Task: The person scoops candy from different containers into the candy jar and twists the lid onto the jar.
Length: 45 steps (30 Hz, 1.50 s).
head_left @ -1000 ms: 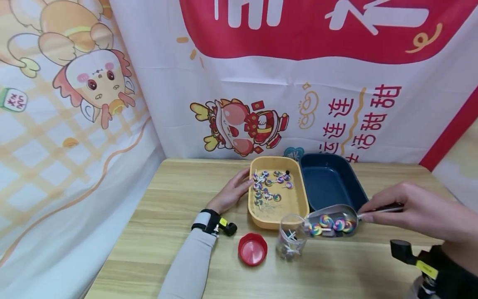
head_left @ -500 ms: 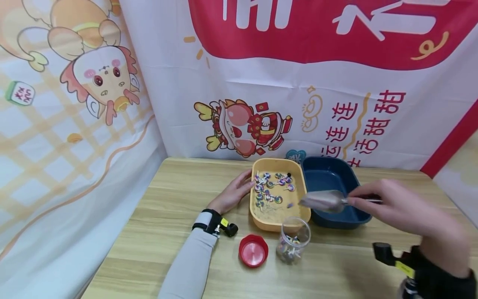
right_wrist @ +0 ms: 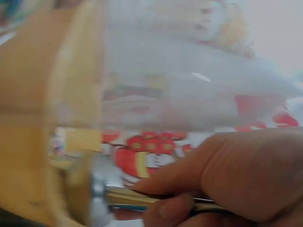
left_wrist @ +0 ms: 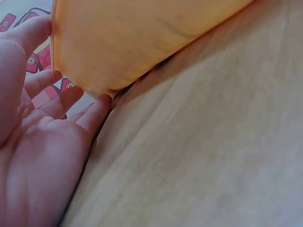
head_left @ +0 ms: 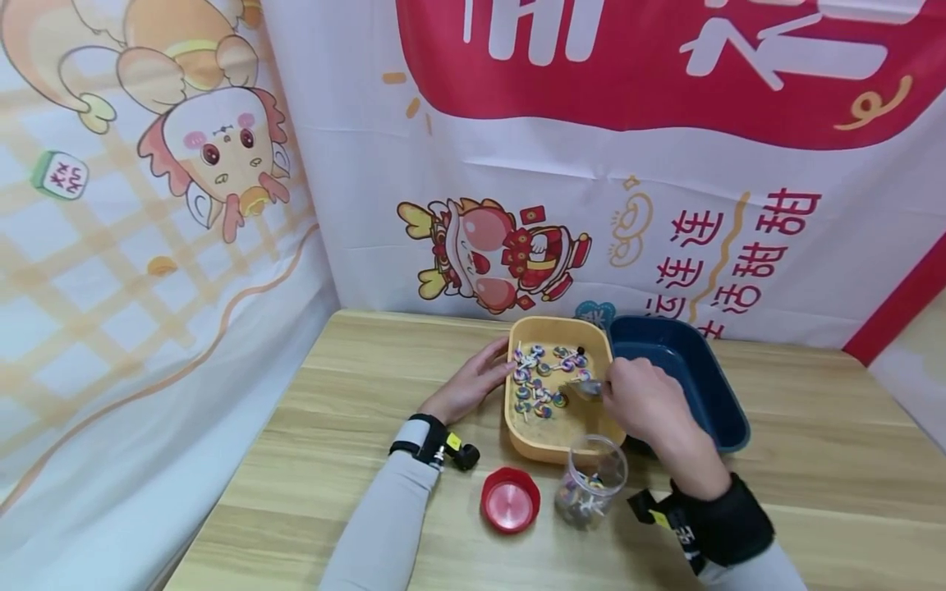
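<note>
Scooping step, by the look of it: right hand [head_left: 645,400] grips the scoop [head_left: 589,386], fingers clamped on its handle, bowl down among the lollipops [head_left: 543,377] in the yellow tray [head_left: 550,447], centre frame. Left hand [head_left: 473,384], fingers straight, steadies the tray wall. Next calls for lifting clear of the rim toward the jar [head_left: 591,490] just below; lid [head_left: 510,500] sits beside it.

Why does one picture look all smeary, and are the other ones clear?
The right wrist view is smeared by blur: the right hand pinching the silver metal scoop's handle looks soft. The head view is sharp, showing the colourful lollipops in the yellow plastic tray. The left wrist view is close up and slightly soft.
</note>
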Available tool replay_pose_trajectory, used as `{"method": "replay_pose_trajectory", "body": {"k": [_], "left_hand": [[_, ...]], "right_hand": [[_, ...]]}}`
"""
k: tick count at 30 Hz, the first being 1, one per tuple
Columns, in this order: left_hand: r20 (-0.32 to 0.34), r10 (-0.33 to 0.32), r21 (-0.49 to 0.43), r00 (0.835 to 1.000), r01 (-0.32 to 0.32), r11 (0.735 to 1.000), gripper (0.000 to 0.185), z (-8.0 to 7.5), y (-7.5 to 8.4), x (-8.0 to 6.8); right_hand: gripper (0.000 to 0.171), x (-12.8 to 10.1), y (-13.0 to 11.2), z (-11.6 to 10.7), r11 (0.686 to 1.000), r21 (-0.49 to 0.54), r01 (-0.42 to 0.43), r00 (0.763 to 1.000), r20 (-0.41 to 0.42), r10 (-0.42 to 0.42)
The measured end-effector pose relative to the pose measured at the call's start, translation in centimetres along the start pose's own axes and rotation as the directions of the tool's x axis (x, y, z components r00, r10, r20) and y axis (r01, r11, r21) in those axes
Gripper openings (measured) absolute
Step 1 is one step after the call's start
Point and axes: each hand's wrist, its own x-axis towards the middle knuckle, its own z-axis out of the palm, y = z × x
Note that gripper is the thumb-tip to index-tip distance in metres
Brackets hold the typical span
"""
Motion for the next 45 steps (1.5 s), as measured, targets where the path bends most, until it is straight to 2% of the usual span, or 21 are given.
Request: {"method": "replay_pose_trajectory", "body": {"k": [5,10,14,17,20,22,24,28,32,39,42,45], "left_hand": [[-0.014,-0.015,-0.001,1.0,0.015,1.0,0.065,0.4,0.2,0.1],[-0.024,-0.037,-0.01,0.999,0.036,0.999,0.064,0.5,0.1,0.1],[-0.022,-0.024,-0.001,0.999,0.024,1.0,0.064,0.4,0.2,0.1],[-0.023,-0.016,-0.005,1.0,0.015,1.0,0.064,0.3,0.4,0.1],[-0.024,-0.021,-0.024,0.999,0.02,0.999,0.065,0.3,0.5,0.0],[-0.024,-0.027,-0.032,0.999,0.026,0.999,0.066,0.4,0.4,0.0],[-0.02,-0.031,-0.034,0.999,0.03,0.999,0.067,0.4,0.4,0.1],[-0.012,-0.035,-0.018,0.999,0.035,0.999,0.068,0.3,0.4,0.4],[-0.006,-0.033,-0.007,0.999,0.033,0.999,0.065,0.2,0.4,0.6],[0.002,-0.027,-0.017,1.0,0.027,0.999,0.065,0.0,0.2,0.4],[-0.003,-0.025,-0.008,1.0,0.025,1.0,0.068,-0.1,0.1,0.1],[-0.006,-0.025,-0.003,1.0,0.024,1.0,0.069,0.0,0.1,0.1]], "right_hand": [[0.026,1.4,0.5,2.1,0.999,-0.006,-0.046,0.994,-0.097,0.045],[0.027,2.6,2.0,3.5,1.0,-0.017,0.003,0.983,-0.184,-0.006],[0.028,3.5,2.9,4.3,0.995,-0.085,0.061,0.964,-0.253,-0.081],[0.021,4.2,3.3,5.0,0.978,-0.157,0.136,0.953,-0.25,-0.173],[0.01,4.8,3.8,5.9,0.95,-0.19,0.248,0.929,-0.23,-0.289],[0.011,4.9,4.1,6.3,0.929,-0.198,0.313,0.908,-0.225,-0.354],[0.016,5.0,4.3,6.6,0.92,-0.191,0.343,0.897,-0.223,-0.381],[0.023,5.3,4.6,6.7,0.93,-0.139,0.34,0.907,-0.213,-0.364],[0.027,5.6,4.9,6.7,0.945,-0.043,0.324,0.923,-0.202,-0.326],[0.025,5.5,5.8,6.3,0.941,0.078,0.328,0.93,-0.199,-0.308],[0.026,5.2,6.3,5.4,0.925,0.148,0.35,0.922,-0.229,-0.312],[0.028,4.4,6.9,3.7,0.893,0.214,0.395,0.897,-0.3,-0.325]]}}
